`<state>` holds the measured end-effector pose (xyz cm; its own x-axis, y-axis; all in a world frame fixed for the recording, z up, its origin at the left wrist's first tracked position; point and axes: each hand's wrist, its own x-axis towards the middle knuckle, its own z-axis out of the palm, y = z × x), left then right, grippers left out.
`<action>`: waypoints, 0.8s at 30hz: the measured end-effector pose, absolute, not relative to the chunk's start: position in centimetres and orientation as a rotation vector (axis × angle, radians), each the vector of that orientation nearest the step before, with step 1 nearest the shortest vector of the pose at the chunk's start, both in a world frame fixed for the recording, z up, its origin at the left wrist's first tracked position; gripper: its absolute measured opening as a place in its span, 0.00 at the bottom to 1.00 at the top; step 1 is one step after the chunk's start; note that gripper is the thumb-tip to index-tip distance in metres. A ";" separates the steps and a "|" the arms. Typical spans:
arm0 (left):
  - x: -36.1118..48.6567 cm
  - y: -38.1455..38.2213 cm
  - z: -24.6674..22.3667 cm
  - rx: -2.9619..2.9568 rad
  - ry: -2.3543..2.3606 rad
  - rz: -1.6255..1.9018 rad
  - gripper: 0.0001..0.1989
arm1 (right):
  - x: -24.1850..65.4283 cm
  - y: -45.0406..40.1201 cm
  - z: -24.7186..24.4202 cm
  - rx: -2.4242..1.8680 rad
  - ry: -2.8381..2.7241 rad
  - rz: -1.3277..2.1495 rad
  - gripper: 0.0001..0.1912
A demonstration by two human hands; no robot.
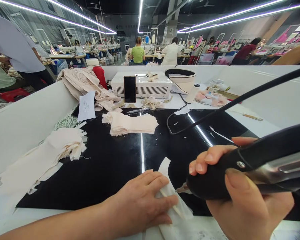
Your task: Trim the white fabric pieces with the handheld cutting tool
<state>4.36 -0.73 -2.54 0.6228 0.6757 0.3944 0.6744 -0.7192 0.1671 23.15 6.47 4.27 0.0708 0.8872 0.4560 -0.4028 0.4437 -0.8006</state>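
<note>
My left hand (pixel 146 200) lies on a strip of cream fabric (pixel 165 166) near the front edge of the black board (pixel 110 160), its fingers spread and pressing the cloth down. In my right hand (pixel 250 203) is a black handheld tool (pixel 215 180) with a metal lever along its side and a cable; the fingers wrap round its body. The tool's narrow metal tip points left at the fabric, close to my left fingertips. Whether the tip touches the cloth I cannot tell.
Cream fabric stacks lie at mid-board (pixel 132 124) and left (pixel 45 156). Behind are a phone (pixel 130 89), a white vented box (pixel 155 88) and a round container (pixel 183 81). A black cable (pixel 230 105) arcs across the right. People sit at machines beyond the white partition.
</note>
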 end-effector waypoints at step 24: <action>4.1 -0.9 -2.9 2.801 1.201 0.711 0.20 | 22.4 7.3 2.9 -0.500 -1.124 1.019 0.22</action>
<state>4.14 -0.92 -2.86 0.6023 0.6897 0.4020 0.6840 -0.7055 0.1854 22.41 7.29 2.92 0.0745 0.8636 0.4987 -0.4117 0.4821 -0.7733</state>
